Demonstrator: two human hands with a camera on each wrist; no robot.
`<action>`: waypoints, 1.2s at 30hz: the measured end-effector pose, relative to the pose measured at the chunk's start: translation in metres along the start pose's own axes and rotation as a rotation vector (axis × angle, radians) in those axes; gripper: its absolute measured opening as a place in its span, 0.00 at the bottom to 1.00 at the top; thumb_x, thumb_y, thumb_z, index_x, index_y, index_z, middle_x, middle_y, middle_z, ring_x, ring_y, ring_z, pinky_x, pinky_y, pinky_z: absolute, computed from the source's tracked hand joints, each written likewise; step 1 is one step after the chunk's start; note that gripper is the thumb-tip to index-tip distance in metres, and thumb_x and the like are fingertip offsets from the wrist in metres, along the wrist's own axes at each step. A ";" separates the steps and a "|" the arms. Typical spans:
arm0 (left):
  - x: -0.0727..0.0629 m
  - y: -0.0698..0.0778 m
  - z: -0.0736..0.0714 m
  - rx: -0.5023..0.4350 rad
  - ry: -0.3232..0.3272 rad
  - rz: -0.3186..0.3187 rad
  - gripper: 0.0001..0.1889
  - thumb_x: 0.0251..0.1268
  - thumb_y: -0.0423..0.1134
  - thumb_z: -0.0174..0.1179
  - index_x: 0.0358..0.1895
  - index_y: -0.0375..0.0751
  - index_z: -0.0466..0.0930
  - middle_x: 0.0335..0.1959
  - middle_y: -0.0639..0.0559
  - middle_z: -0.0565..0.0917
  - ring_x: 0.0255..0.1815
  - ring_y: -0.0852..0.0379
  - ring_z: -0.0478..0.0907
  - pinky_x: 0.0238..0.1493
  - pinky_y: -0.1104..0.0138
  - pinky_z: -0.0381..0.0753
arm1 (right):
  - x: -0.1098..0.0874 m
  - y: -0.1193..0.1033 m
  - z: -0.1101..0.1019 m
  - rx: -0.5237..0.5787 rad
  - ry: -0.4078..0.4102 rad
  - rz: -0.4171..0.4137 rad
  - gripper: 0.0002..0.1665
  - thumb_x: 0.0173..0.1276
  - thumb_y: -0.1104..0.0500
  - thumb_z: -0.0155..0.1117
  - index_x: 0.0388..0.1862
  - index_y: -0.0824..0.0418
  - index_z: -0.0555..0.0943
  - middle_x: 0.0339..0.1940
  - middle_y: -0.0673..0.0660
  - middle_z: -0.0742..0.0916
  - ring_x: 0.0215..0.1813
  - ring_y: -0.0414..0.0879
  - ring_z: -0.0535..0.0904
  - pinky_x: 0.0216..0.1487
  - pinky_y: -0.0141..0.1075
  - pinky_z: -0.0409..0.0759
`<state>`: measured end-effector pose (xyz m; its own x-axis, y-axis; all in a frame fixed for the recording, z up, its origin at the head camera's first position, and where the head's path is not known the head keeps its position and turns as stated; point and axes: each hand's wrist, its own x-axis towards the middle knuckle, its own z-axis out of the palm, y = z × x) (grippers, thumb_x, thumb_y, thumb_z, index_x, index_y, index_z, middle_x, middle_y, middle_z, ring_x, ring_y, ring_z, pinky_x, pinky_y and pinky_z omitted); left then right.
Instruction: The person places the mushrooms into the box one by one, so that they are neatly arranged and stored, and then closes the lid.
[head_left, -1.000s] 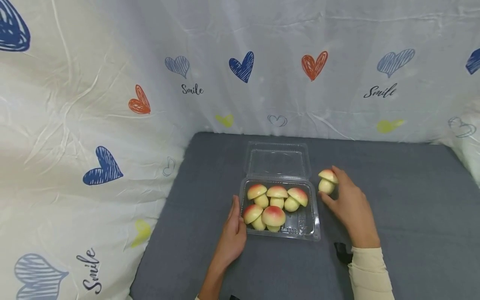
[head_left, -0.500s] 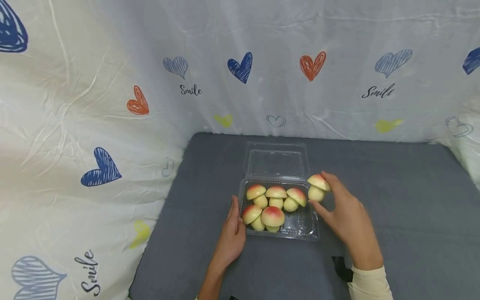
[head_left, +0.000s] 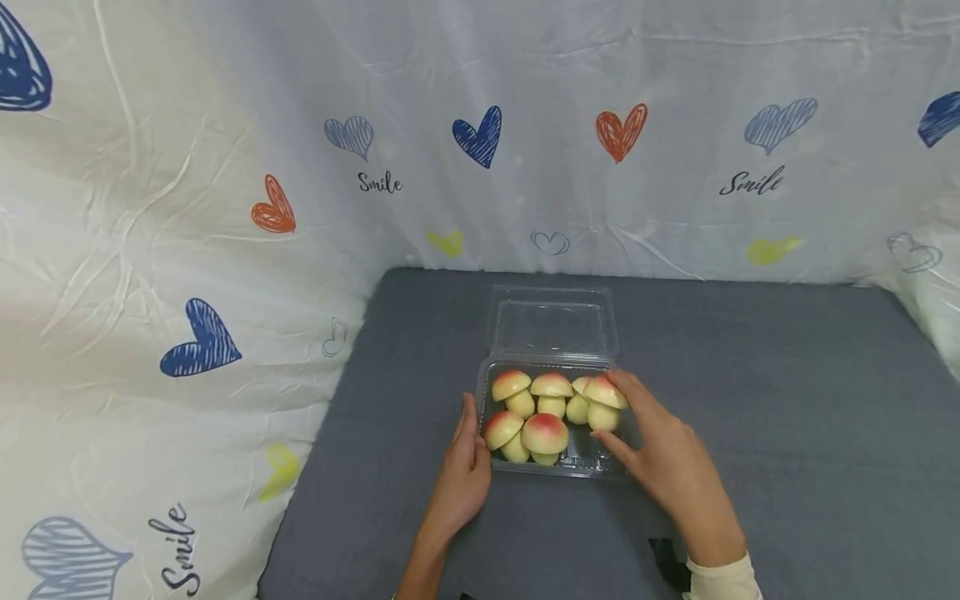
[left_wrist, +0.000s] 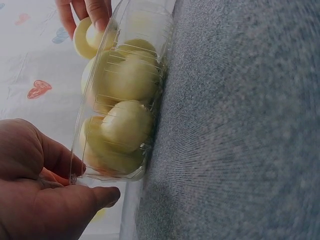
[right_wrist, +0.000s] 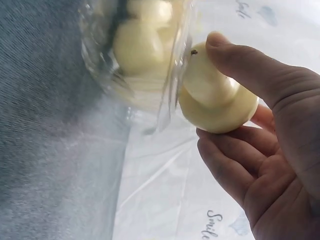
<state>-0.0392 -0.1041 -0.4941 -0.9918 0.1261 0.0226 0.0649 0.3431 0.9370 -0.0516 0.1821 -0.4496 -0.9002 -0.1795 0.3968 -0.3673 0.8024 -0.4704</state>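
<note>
My right hand [head_left: 671, 467] pinches a toy mushroom [head_left: 603, 404] with a pale yellow stem and reddish cap, held above the right part of the clear plastic clamshell box [head_left: 555, 471]. In the right wrist view, thumb and fingers span this mushroom [right_wrist: 215, 95] beside the box's rim. The left hand [head_left: 461, 479] holds the left side of the box; in the left wrist view its digits meet the rim at the near end. Several similar mushrooms [head_left: 545, 433] lie inside in two rows. The held one partly hides the back-right mushroom [head_left: 578, 408].
The box's transparent lid [head_left: 553, 321] lies folded back behind it. A dark grey cloth [head_left: 787, 400] covers the table. Behind and to the left hangs a white curtain [head_left: 555, 67] printed with hearts and "Smile". A black strap [head_left: 667, 562] hangs near the right wrist.
My right hand has carried its mushroom leftward and slightly nearer, from beside the box to above its right part. The left hand has stayed at the box's left side.
</note>
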 end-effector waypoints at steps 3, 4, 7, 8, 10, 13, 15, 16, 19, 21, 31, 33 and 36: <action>0.000 0.000 0.000 -0.002 -0.001 -0.001 0.36 0.83 0.25 0.40 0.87 0.38 0.39 0.89 0.44 0.41 0.79 0.52 0.55 0.69 0.70 0.55 | -0.004 -0.002 0.003 -0.007 0.009 -0.025 0.52 0.56 0.56 0.87 0.78 0.55 0.72 0.73 0.63 0.81 0.54 0.65 0.88 0.45 0.60 0.85; 0.000 0.000 0.000 -0.003 -0.002 -0.002 0.36 0.82 0.25 0.40 0.87 0.37 0.39 0.89 0.44 0.41 0.80 0.52 0.55 0.69 0.70 0.55 | -0.006 -0.003 0.004 -0.009 0.009 -0.030 0.52 0.56 0.55 0.88 0.77 0.55 0.72 0.72 0.63 0.81 0.53 0.65 0.88 0.45 0.60 0.85; 0.000 0.000 0.000 -0.005 -0.004 -0.004 0.36 0.82 0.25 0.40 0.87 0.36 0.38 0.89 0.44 0.41 0.84 0.53 0.49 0.74 0.71 0.53 | -0.009 -0.006 0.006 -0.013 0.004 -0.042 0.53 0.55 0.56 0.88 0.78 0.55 0.72 0.72 0.66 0.81 0.50 0.66 0.89 0.41 0.59 0.86; 0.000 0.000 -0.001 -0.005 -0.005 -0.005 0.36 0.82 0.25 0.40 0.86 0.36 0.38 0.89 0.44 0.41 0.85 0.53 0.46 0.75 0.71 0.51 | -0.010 -0.006 0.007 -0.013 0.001 -0.043 0.53 0.55 0.56 0.88 0.78 0.55 0.72 0.72 0.67 0.81 0.49 0.66 0.89 0.40 0.59 0.86; 0.000 0.001 -0.001 -0.007 -0.007 -0.005 0.36 0.82 0.25 0.40 0.86 0.36 0.38 0.89 0.44 0.41 0.86 0.53 0.42 0.77 0.72 0.49 | -0.012 -0.007 0.008 -0.015 -0.002 -0.047 0.53 0.54 0.56 0.88 0.78 0.55 0.72 0.71 0.68 0.81 0.47 0.66 0.89 0.39 0.58 0.86; -0.001 0.001 -0.001 -0.014 -0.007 -0.004 0.36 0.82 0.25 0.40 0.86 0.36 0.38 0.89 0.44 0.40 0.86 0.53 0.41 0.76 0.74 0.49 | -0.015 -0.009 0.009 -0.023 0.000 -0.049 0.53 0.53 0.57 0.89 0.77 0.55 0.72 0.71 0.67 0.82 0.44 0.66 0.90 0.38 0.58 0.86; -0.001 0.001 -0.001 -0.020 -0.006 -0.004 0.36 0.82 0.25 0.40 0.86 0.36 0.38 0.89 0.44 0.40 0.86 0.53 0.42 0.74 0.75 0.49 | -0.016 -0.010 0.010 -0.024 0.001 -0.049 0.53 0.53 0.56 0.89 0.77 0.54 0.73 0.70 0.66 0.83 0.41 0.65 0.90 0.36 0.58 0.85; -0.001 0.001 -0.001 -0.022 -0.006 -0.003 0.36 0.82 0.25 0.40 0.86 0.36 0.38 0.89 0.44 0.40 0.86 0.53 0.42 0.74 0.76 0.50 | -0.017 -0.010 0.011 -0.027 0.002 -0.049 0.53 0.53 0.56 0.89 0.77 0.54 0.73 0.70 0.65 0.83 0.39 0.64 0.90 0.35 0.58 0.85; 0.000 0.000 0.000 -0.023 -0.006 0.001 0.36 0.82 0.24 0.40 0.86 0.36 0.38 0.89 0.44 0.40 0.86 0.53 0.42 0.72 0.78 0.50 | -0.019 -0.011 0.013 -0.031 0.011 -0.048 0.53 0.52 0.55 0.89 0.76 0.53 0.73 0.69 0.61 0.84 0.35 0.63 0.89 0.32 0.58 0.84; 0.000 0.000 0.000 -0.020 -0.006 0.003 0.36 0.82 0.24 0.40 0.86 0.36 0.38 0.89 0.44 0.40 0.86 0.53 0.42 0.73 0.79 0.48 | -0.021 -0.011 0.014 -0.035 0.020 -0.048 0.53 0.51 0.55 0.89 0.76 0.53 0.74 0.69 0.59 0.85 0.35 0.63 0.89 0.32 0.58 0.83; 0.002 -0.001 0.000 -0.011 -0.007 -0.002 0.36 0.83 0.25 0.40 0.87 0.38 0.38 0.89 0.46 0.40 0.87 0.53 0.39 0.80 0.69 0.46 | -0.024 -0.009 0.024 -0.054 0.080 -0.081 0.50 0.50 0.53 0.88 0.73 0.54 0.77 0.65 0.59 0.87 0.39 0.63 0.90 0.34 0.57 0.84; 0.002 -0.001 0.000 -0.012 -0.008 -0.003 0.36 0.83 0.25 0.40 0.87 0.39 0.38 0.89 0.46 0.40 0.87 0.53 0.39 0.79 0.69 0.46 | -0.024 -0.009 0.024 -0.057 0.077 -0.083 0.48 0.51 0.52 0.87 0.72 0.54 0.78 0.64 0.60 0.88 0.44 0.62 0.90 0.35 0.57 0.85; 0.002 -0.002 0.000 -0.008 -0.008 -0.002 0.36 0.83 0.25 0.40 0.87 0.39 0.38 0.89 0.46 0.40 0.87 0.53 0.39 0.78 0.72 0.46 | -0.025 -0.010 0.024 -0.065 0.063 -0.081 0.46 0.52 0.51 0.87 0.71 0.53 0.78 0.61 0.60 0.89 0.48 0.61 0.90 0.36 0.57 0.85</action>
<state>-0.0411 -0.1043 -0.4956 -0.9909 0.1330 0.0183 0.0624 0.3355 0.9400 -0.0308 0.1648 -0.4737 -0.8509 -0.2103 0.4813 -0.4200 0.8226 -0.3832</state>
